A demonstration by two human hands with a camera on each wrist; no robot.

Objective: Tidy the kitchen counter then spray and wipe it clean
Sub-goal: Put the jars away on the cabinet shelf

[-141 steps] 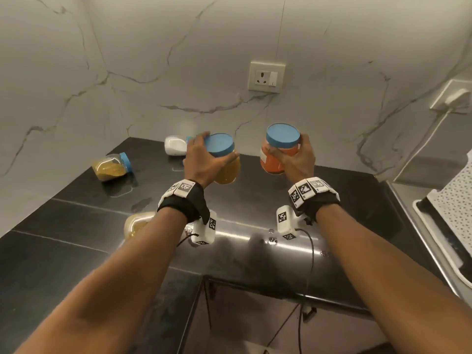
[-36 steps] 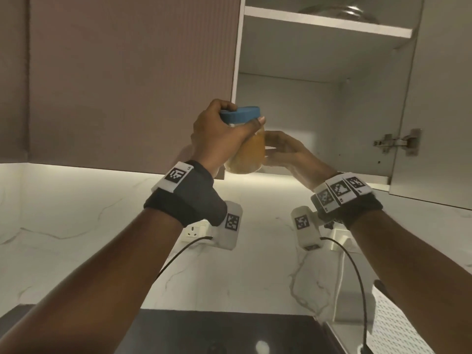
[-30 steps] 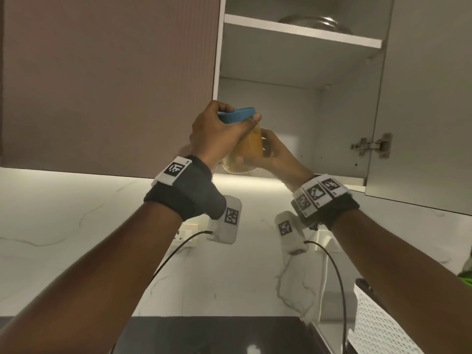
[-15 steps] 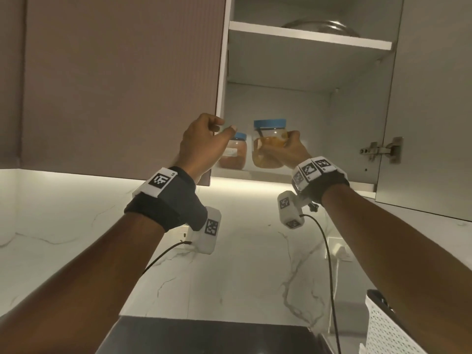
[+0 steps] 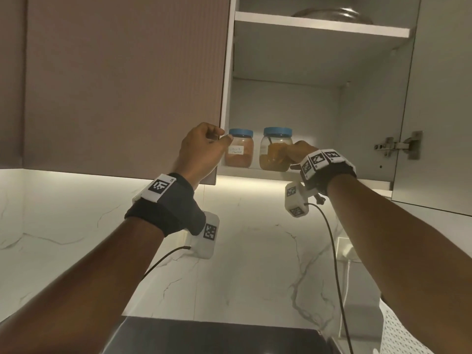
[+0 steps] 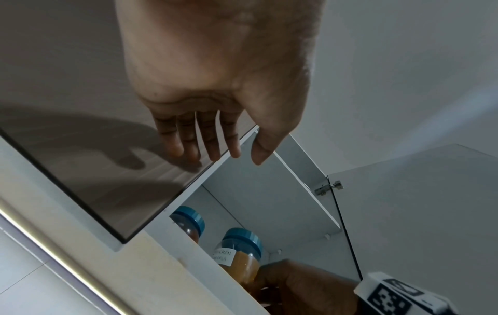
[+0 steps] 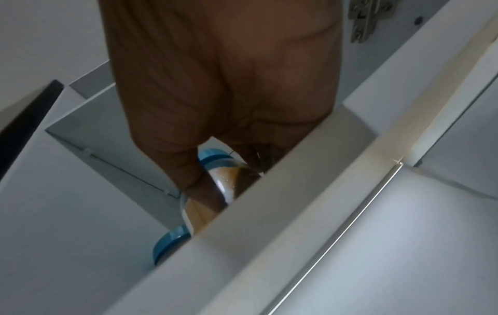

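Standing upright on the bottom shelf (image 5: pixel 255 172) of the open wall cabinet: two clear jars with blue lids, side by side and near each other, whether touching not being discernible. Sitting on the left, close to the cabinet's left wall, the reddish-brown jar (image 5: pixel 239 151) with a small white handwritten label (writing too small to read in the head view). Sitting to its right, the yellow-orange jar (image 5: pixel 275 152), also labelled, as the left wrist view is showing. Gripping the yellow-orange jar from its right side, the right hand (image 5: pixel 301 153), thumb and fingers curling round the glass body below the lid; in the right wrist view the thumb lying across the jar's front and the shelf edge hiding the jar's base. Hovering in front of the closed brown cabinet door (image 5: pixel 122 83), just left of the opening, the left hand (image 5: pixel 201 149), holding nothing, fingers loosely curled in the head view and hanging fairly straight and relaxed in the left wrist view, thumb tip near the reddish-brown jar without clearly touching it. Swinging out to the right, the opened door (image 5: pixel 439 98) with its metal hinge (image 5: pixel 398 145). Resting on the upper shelf (image 5: pixel 319 24), a metal dish (image 5: pixel 332 14), only partly visible. Showing below, the white marble wall (image 5: pixel 242 264) and a strip of the dark kitchen counter (image 5: pixel 217 338).
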